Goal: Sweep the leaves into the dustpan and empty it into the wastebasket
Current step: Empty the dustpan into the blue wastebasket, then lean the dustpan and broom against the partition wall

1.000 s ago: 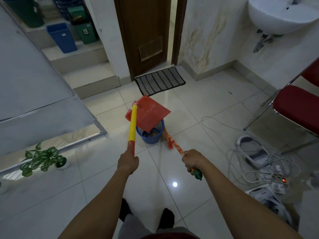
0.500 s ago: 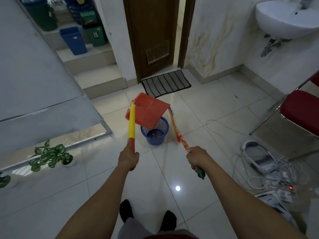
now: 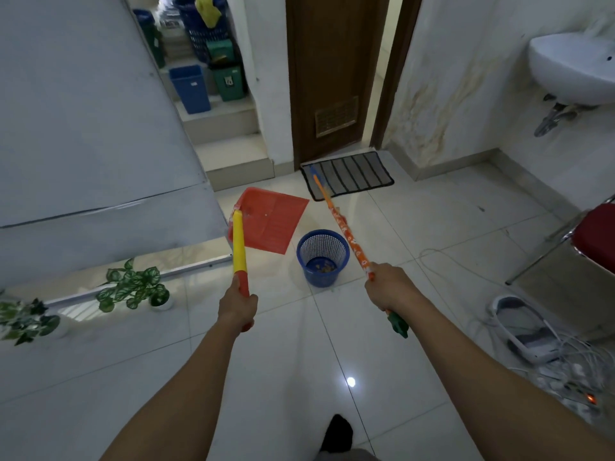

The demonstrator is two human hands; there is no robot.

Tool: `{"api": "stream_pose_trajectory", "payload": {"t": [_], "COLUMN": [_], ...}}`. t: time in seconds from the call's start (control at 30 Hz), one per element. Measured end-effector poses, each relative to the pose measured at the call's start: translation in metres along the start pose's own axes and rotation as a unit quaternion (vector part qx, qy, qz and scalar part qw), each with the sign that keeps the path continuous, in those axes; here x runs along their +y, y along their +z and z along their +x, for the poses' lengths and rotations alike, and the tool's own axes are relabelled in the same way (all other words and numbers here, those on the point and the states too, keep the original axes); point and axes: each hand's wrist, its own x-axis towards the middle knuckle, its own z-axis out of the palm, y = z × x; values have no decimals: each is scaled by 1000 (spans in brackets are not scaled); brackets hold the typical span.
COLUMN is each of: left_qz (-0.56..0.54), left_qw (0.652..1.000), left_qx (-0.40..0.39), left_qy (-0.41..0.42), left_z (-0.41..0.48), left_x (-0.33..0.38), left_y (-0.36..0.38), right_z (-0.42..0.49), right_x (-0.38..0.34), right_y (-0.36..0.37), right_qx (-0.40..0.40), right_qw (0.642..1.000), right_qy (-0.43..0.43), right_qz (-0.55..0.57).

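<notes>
1. Plants (image 3: 133, 287) in small white pots stand on the tiled floor (image 3: 299, 361) at far left, beside a leaning grey panel (image 3: 83, 128).
2. Left grip (image 3: 238, 307) is wrapped tight round the red end of a yellow handle (image 3: 238, 244), with the arm stretched forward.
3. Red dustpan (image 3: 269, 224) sits at that handle's far end, held tilted with its inner face turned toward the camera. Its lower corner lies just left of the wastebasket (image 3: 322, 257) and apart from the rim.
4. Blue and mesh-walled, the wastebasket stands upright on the floor between the two handles, with brown leaves (image 3: 321, 267) lying in its bottom.
5. Orange patterned broom handle (image 3: 346, 231) slants past the basket's right rim toward a striped doormat (image 3: 349, 174). The broom's head there is too blurred to make out.
6. Right grip (image 3: 389, 287) is closed round the broom handle near its green end cap.
7. White sink (image 3: 572, 71) on the wall, a red chair (image 3: 595, 234) and a tangle of white cables (image 3: 565, 354) fill the far right.
</notes>
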Motion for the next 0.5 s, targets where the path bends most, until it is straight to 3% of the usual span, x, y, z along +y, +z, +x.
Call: {"api": "stream_pose_trajectory", "payload": {"t": [0.37,0.5], "left_qz": [-111,-122], "left_qw": [993,991], "left_qx": [23,24], "left_qy": [-42,-56], "left_z": [-26,-42], "left_x": [-100,-148], "left_y": [-90,-115], "right_z": [-77,-114], "right_x": [-100,-123], "right_y": [41,66], "right_qx": [-35,-73], "right_qw": [998,996], "right_qy": [-29,-51], "right_qz": [40,-3]}}
